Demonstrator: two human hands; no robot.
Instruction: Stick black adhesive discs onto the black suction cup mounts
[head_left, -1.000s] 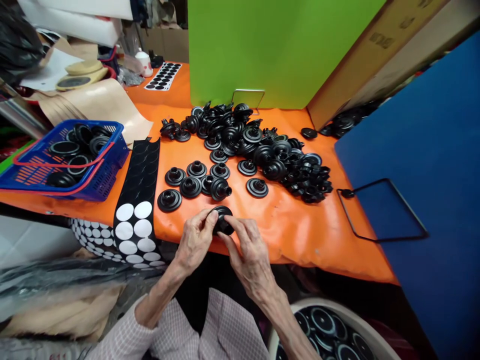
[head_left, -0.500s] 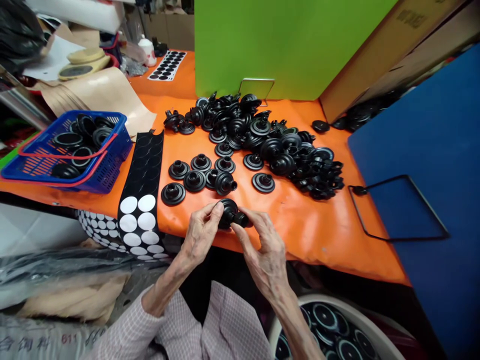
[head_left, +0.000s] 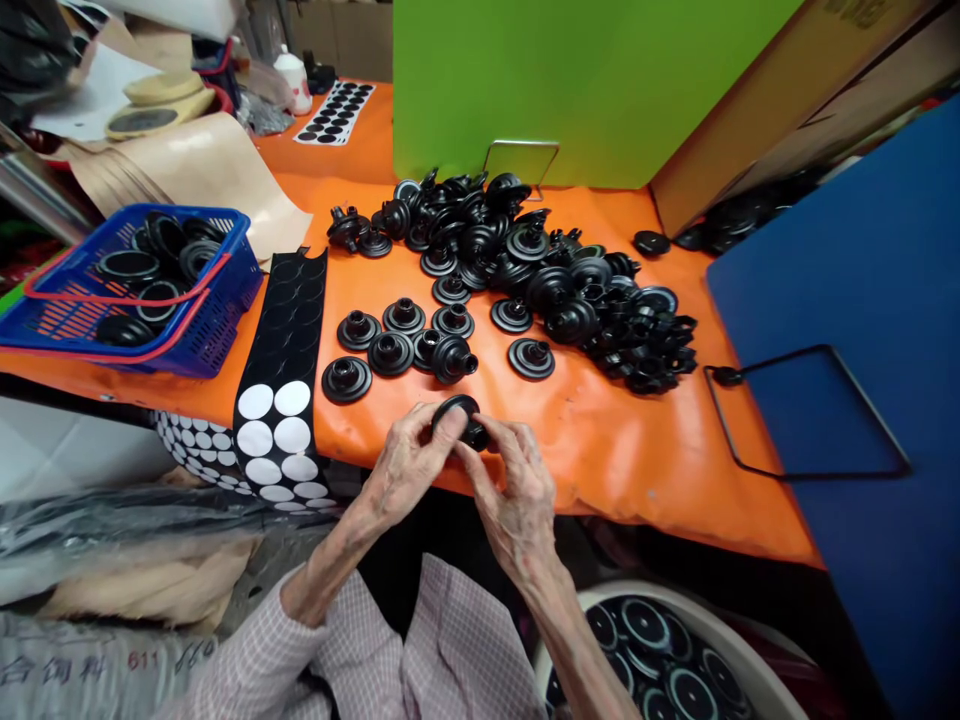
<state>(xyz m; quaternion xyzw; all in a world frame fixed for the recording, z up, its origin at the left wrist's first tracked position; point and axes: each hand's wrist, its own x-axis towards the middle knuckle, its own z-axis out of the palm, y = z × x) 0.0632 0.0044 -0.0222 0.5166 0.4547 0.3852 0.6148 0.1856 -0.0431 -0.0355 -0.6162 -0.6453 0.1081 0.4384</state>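
Note:
Just above the table's front edge I hold a black disc-shaped plastic part (head_left: 455, 404) with a raised stem, tilted on its side. My left hand (head_left: 412, 455) is closed on its rim, thumb across the face. My right hand (head_left: 510, 480) pinches a small black ring-like piece (head_left: 475, 434) against the stem side; the fingers partly cover it, and I cannot tell how far it is seated. Several like black discs (head_left: 390, 352) lie stem up on the orange table (head_left: 600, 450) beyond my hands.
A heap of black discs (head_left: 480, 240) runs into a pile of small black rings (head_left: 652, 350). At left are a blue basket (head_left: 217, 340) and a sticker strip (head_left: 281, 310). Green (head_left: 585, 90) and blue boards (head_left: 840, 300) stand behind and right. A bucket (head_left: 559, 650) of discs sits below.
My right hand has moved slightly left, bringing the small piece closer to the disc. My left thumb now lies further over the disc. The view has shifted a little.

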